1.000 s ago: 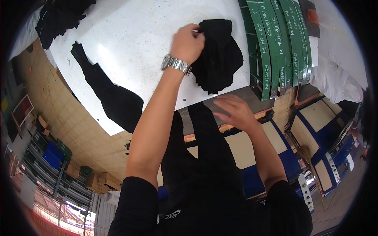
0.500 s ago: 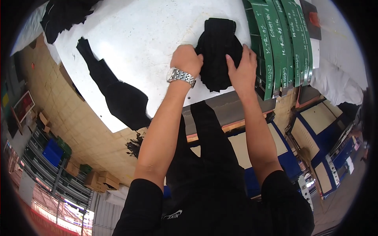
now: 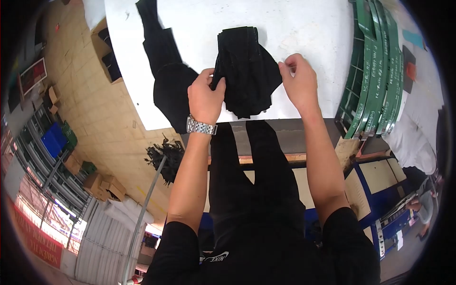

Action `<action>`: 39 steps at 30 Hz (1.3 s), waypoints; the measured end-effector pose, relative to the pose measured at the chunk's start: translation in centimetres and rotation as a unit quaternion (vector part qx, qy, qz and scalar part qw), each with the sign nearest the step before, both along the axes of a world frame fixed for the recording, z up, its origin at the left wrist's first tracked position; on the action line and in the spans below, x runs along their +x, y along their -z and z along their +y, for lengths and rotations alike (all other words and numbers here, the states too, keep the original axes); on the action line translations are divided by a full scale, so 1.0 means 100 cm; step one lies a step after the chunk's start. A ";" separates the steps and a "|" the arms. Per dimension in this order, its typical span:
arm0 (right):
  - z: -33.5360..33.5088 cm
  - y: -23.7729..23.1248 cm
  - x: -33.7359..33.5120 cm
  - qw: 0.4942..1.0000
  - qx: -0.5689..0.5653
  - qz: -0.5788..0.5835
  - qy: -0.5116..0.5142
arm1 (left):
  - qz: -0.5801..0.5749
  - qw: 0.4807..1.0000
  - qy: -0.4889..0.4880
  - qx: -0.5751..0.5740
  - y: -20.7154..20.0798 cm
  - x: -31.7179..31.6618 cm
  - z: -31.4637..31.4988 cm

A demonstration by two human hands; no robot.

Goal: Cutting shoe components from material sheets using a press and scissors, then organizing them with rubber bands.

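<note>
A stack of black cut fabric pieces (image 3: 244,71) lies on the white table in front of me, its layers uneven at the lower and right edges. My left hand (image 3: 205,97), with a metal watch at the wrist, grips the stack's left edge, thumb on top and fingers at the side. Beside the stack's pointed right corner is my right hand (image 3: 300,83), its fingers curled in toward the thumb. Whether a bit of cloth is pinched there is too unclear to make out. Left of the stack lies another black fabric piece (image 3: 173,85), long and narrow at its far end.
Green slatted racks (image 3: 368,71) with handwriting stand along the right of the white table (image 3: 313,28). A cardboard box (image 3: 105,50) with dark contents sits beyond its left edge. Black scraps (image 3: 166,159) hang near the front left. Another person (image 3: 422,209) is at far right.
My left hand has moved down to the stack's left edge. The right hand has come off the stack's right side and curled. The view has shifted, with the stack now further left in it.
</note>
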State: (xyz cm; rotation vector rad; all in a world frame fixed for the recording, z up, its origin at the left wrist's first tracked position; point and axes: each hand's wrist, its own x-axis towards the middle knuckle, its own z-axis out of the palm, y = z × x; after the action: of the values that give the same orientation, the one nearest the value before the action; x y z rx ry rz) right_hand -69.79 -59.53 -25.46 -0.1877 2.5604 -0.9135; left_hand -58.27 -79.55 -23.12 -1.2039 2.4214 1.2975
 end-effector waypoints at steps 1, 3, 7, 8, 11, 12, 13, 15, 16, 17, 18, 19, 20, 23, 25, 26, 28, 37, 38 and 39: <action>-0.004 -0.002 0.006 1.000 -0.004 -0.002 -0.004 | 0.003 1.000 -0.004 0.000 0.002 0.005 -0.004; -0.007 -0.005 0.016 0.997 0.077 -0.021 0.012 | -0.017 1.000 0.011 -0.019 0.004 0.009 -0.010; -0.008 0.003 0.033 0.997 0.061 -0.024 -0.035 | -0.024 0.999 0.021 -0.017 0.007 0.012 -0.010; -0.008 0.004 0.036 0.997 0.064 -0.020 -0.037 | -0.004 1.000 0.013 -0.019 0.007 0.013 -0.010; -0.005 0.008 0.045 0.957 -0.159 -0.196 0.145 | 0.049 0.998 0.013 -0.036 0.007 0.014 -0.003; -0.015 -0.002 0.049 0.957 -0.160 -0.196 0.143 | 0.068 0.996 0.019 -0.055 0.007 0.016 -0.002; -0.025 -0.015 0.056 0.978 -0.139 -0.109 0.108 | 0.084 0.994 0.027 -0.064 0.008 0.018 -0.001; -0.037 -0.021 0.062 0.990 -0.084 0.112 -0.009 | 0.089 0.992 0.047 -0.079 0.007 0.015 0.004; -0.042 -0.024 0.063 0.990 -0.083 0.115 -0.009 | 0.091 0.989 0.067 -0.095 0.006 0.013 0.007; -0.047 -0.030 0.064 0.985 -0.039 0.141 -0.089 | 0.089 0.988 0.080 -0.095 0.006 0.013 0.010; -0.051 -0.033 0.065 0.972 0.005 0.165 -0.169 | 0.089 0.988 0.080 -0.094 0.007 0.013 0.012; -0.054 -0.033 0.064 0.963 -0.002 0.181 -0.200 | 0.095 0.985 0.089 -0.110 0.008 0.012 0.014; -0.054 -0.031 0.062 0.963 -0.001 0.182 -0.200 | 0.102 0.982 0.098 -0.125 0.007 0.009 0.016; -0.055 -0.023 0.059 0.943 -0.009 0.199 -0.265 | 0.099 0.983 0.112 -0.110 0.002 0.004 0.019; -0.059 -0.019 0.059 0.930 -0.040 0.231 -0.283 | 0.097 0.982 0.126 -0.098 0.000 0.002 0.019; -0.061 -0.017 0.060 0.930 -0.040 0.232 -0.284 | 0.098 0.982 0.126 -0.098 0.000 0.002 0.017; -0.062 -0.013 0.063 0.931 -0.032 0.240 -0.275 | 0.090 0.979 0.154 -0.101 0.000 0.003 0.014; -0.052 -0.020 0.065 0.925 0.005 0.205 -0.320 | 0.094 0.988 -0.015 0.120 -0.003 0.013 0.015; -0.050 -0.023 0.067 0.925 0.005 0.207 -0.318 | 0.092 0.992 -0.002 0.090 -0.006 0.011 0.016; -0.048 -0.025 0.070 0.932 0.013 0.191 -0.308 | 0.093 0.992 -0.001 0.089 -0.008 0.009 0.015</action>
State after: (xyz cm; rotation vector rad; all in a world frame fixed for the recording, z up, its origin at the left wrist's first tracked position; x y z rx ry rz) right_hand -62.84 -64.36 -22.98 -1.1866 2.5722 -0.6342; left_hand -57.32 -78.01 -22.37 -1.0829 2.3607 1.6546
